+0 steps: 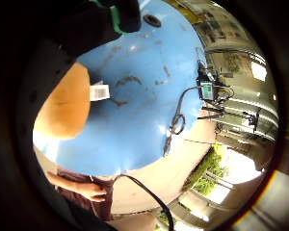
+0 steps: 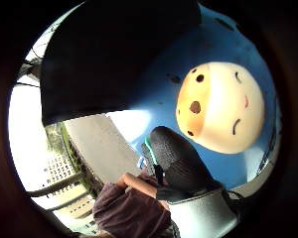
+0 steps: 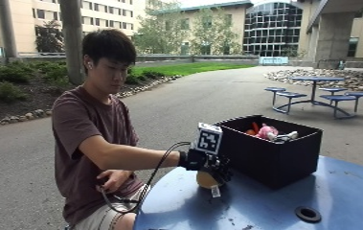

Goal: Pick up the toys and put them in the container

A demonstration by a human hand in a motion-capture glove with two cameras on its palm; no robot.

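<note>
Toy (image 3: 206,180) — half hidden under hands (image 3: 205,163)

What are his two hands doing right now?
Right hand: fingers grip the yellow toy on the table.
Bare hand: in his lap, hold unclear.

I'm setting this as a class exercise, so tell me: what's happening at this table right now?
A person sits at a round blue table outdoors. Their gloved right hand rests on a round yellowish toy with a paper tag, close beside a black container. The toy is still at table level, not yet in the container. Other toys, one pink, already lie inside. The bare hand rests in the lap.
</note>
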